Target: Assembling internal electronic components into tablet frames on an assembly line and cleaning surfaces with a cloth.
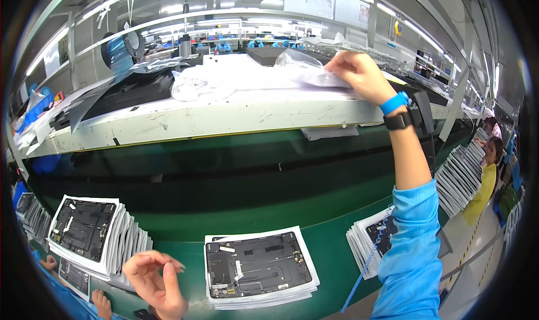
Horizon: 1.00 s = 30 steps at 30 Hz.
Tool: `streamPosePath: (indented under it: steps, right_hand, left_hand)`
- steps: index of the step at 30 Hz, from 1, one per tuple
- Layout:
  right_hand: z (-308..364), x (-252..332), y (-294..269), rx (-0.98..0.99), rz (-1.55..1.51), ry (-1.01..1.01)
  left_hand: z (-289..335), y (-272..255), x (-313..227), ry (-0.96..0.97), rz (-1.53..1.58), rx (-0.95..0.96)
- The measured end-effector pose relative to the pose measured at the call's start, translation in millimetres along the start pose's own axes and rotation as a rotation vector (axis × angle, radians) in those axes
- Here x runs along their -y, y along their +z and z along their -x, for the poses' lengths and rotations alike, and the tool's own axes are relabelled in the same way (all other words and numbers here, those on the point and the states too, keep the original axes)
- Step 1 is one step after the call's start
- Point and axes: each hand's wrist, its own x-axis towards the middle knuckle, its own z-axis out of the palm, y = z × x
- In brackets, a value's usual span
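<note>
In the head view, the person's right hand (362,76) reaches up to the long pale shelf (236,118), its fingers bent together at the edge of some clear plastic film (321,80); whether they grip it or only touch it, one cannot tell. A blue wristband (394,103) and a black watch (398,120) sit on that wrist. The left hand (154,283) is held low — fingers loosely curled, hand part open — above the green worktable (178,244), between the left stack (130,236) and the middle stack (311,286). The middle stack lies flat in front of the person, a dark panel (261,264) on top of its white sheets. The left stack bears a similar dark panel. A right stack (359,252) is partly hidden by the blue sleeve (412,241) — a coiled blue cord (359,280) hangs across it. At the lower left, another person's hand (101,303) shows near the left stack.
</note>
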Motion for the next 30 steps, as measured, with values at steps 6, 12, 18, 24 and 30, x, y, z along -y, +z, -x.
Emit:
streamPosePath:
  steps: [6, 12, 18, 24, 30]
  right_hand:
    - [52.3, -15.7, -17.9, -0.006, -0.371, -0.098]
    - [69.3, 10.1, -16.8, -0.004, -0.349, -0.232]
    - [84.5, 28.8, -23.4, -0.235, -0.319, -0.250]
    - [113.8, -26.6, -36.5, -0.671, -0.262, 0.062]
    - [105.9, -35.0, -37.8, -0.576, 0.000, 0.104]
  left_hand:
    - [-107.6, 100.3, -37.5, 0.712, -0.421, 0.312]
    - [-154.7, 199.7, -40.9, 1.006, -0.511, 0.191]
    - [-170.3, 221.8, -18.3, 0.951, -0.478, 0.254]
    - [-171.1, 206.6, -4.8, 1.018, -0.492, 0.192]
    - [-166.4, 200.9, -1.1, 1.106, -0.505, 0.218]
